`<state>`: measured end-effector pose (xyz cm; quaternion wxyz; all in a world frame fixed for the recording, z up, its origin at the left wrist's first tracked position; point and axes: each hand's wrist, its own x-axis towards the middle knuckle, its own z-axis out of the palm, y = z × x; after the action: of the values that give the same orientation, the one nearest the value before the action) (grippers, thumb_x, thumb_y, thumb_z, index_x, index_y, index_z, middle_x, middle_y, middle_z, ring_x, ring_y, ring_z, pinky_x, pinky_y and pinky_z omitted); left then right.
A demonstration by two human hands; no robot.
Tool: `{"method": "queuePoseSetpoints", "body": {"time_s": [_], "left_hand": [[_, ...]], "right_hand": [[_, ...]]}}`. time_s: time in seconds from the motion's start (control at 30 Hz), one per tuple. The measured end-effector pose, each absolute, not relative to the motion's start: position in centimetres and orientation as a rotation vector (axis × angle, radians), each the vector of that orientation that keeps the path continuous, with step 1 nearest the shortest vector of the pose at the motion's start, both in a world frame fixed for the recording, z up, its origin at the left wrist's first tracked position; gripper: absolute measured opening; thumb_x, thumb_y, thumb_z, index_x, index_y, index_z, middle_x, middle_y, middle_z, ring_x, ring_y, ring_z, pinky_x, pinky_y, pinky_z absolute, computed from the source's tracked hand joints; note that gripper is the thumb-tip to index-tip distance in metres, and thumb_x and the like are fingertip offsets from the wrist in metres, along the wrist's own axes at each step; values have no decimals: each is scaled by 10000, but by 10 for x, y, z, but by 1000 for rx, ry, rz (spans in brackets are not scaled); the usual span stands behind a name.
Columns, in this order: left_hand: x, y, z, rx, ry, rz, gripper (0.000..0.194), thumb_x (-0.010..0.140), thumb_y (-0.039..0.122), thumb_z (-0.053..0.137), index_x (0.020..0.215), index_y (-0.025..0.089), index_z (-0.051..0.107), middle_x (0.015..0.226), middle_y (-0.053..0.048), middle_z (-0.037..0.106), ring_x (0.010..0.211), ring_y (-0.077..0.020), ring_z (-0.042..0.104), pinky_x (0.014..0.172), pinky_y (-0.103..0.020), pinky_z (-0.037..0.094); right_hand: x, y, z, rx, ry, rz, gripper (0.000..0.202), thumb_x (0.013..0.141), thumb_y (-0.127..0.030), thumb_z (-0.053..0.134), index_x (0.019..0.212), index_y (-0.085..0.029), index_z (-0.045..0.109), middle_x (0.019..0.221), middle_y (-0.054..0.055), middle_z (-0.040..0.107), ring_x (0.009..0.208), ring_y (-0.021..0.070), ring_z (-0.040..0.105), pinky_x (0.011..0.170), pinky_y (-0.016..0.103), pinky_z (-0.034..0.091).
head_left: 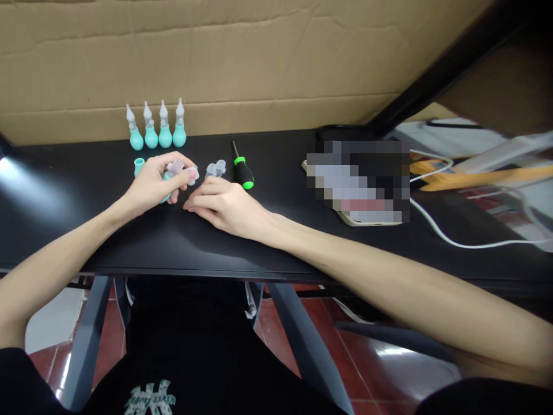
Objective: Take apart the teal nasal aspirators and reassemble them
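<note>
My left hand (pixel 158 181) is closed around a translucent plastic piece (pixel 175 168), its thumb pressed on the clear part at the right end. Part of a teal bulb (pixel 165 197) shows beneath its fingers. Just to the right, my right hand (pixel 220 202) rests low over the table with fingers bent together; anything under its fingertips is hidden. Small clear plastic pieces (pixel 220 168) stand right behind its knuckles. Another teal bulb (pixel 139 166), open at the top, is behind my left wrist.
Several teal bulbs with white tips (pixel 165 135) stand in a row at the back of the black table (pixel 276 164). A green-and-black screwdriver (pixel 244 172) lies right of the clear pieces. Farther right are a blurred-out device (pixel 358 184) and a white cable (pixel 449 241).
</note>
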<state>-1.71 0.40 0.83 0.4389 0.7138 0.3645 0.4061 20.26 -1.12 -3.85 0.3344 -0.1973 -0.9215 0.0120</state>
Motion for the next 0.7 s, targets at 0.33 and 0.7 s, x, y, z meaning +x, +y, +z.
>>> {"method": "queuePoseSetpoints", "body": {"time_s": [0.33, 0.7], "left_hand": [[-19, 2, 7, 1933, 981, 988, 178, 916, 344, 815, 956, 180, 760, 705, 24, 692, 479, -72, 588, 500, -204, 458], [-21, 1, 7, 2397, 1319, 927, 216, 927, 380, 720, 974, 194, 819, 915, -9, 823, 859, -182, 743, 819, -281, 503]], "right_hand": [[202, -12, -38, -578, -2424, 46, 273, 1100, -196, 556, 1002, -172, 809, 962, 109, 812, 907, 239, 751, 891, 382, 584], [207, -8, -38, -644, -2499, 4, 212, 1084, -222, 601, 963, -181, 770, 908, 92, 770, 875, 238, 691, 872, 378, 534]]}}
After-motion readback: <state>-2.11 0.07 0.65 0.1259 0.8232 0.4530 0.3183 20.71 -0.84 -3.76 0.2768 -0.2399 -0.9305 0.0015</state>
